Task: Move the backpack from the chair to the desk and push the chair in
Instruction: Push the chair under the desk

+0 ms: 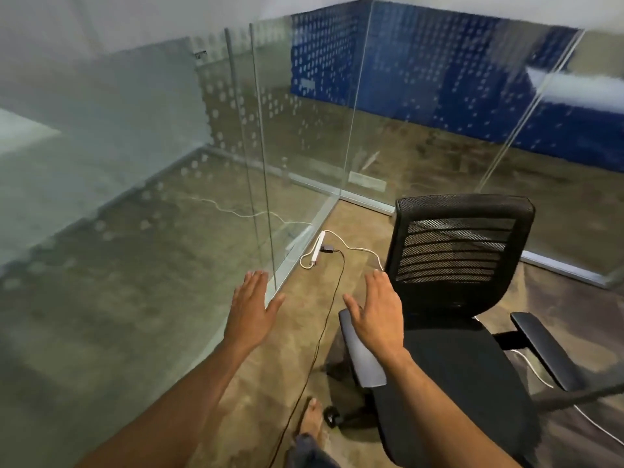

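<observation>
A black mesh-backed office chair (456, 261) stands at the right, facing me, and its black seat (449, 366) holds nothing. No backpack and no desk are in view. My left hand (251, 305) is stretched out flat, palm down, fingers apart, over the floor beside a glass panel's edge. My right hand (376, 310) is also flat and open, hovering above the chair's left armrest (363, 356); whether it touches the armrest I cannot tell.
Glass partition walls (297, 163) stand at the left and behind the chair. A white power strip (318, 248) with white and black cables (329, 298) lies on the brown floor between my hands. My bare foot (312, 418) is near a chair caster (332, 417).
</observation>
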Motion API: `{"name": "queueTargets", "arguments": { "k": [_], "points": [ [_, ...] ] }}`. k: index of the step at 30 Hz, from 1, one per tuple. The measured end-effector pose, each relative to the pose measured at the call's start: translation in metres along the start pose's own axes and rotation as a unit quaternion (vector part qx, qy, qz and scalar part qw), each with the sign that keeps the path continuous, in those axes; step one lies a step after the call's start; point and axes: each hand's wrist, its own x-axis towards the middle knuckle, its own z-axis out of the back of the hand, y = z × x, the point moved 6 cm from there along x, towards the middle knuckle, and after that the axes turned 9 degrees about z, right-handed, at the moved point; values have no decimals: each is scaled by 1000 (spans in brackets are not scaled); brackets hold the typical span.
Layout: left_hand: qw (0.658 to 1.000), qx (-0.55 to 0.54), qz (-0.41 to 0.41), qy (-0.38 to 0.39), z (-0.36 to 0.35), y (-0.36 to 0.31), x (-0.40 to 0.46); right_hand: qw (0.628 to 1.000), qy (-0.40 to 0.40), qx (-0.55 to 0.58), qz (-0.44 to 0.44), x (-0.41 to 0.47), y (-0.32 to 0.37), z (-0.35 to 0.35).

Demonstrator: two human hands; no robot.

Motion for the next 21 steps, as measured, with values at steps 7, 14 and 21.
{"name": "queueTargets", "arguments": {
  "k": [7,14,21],
  "points": [
    [1000,17,2,-18,9,-3,90,999,26,-2,19,95,-5,-33],
    [998,44,-11,-34,12,-22,177,999,43,-9,26,183,-26,-57],
    [998,53,-12,-30,11,-35,239,998,53,-6,14,242,-38,-78]
  ]
}}
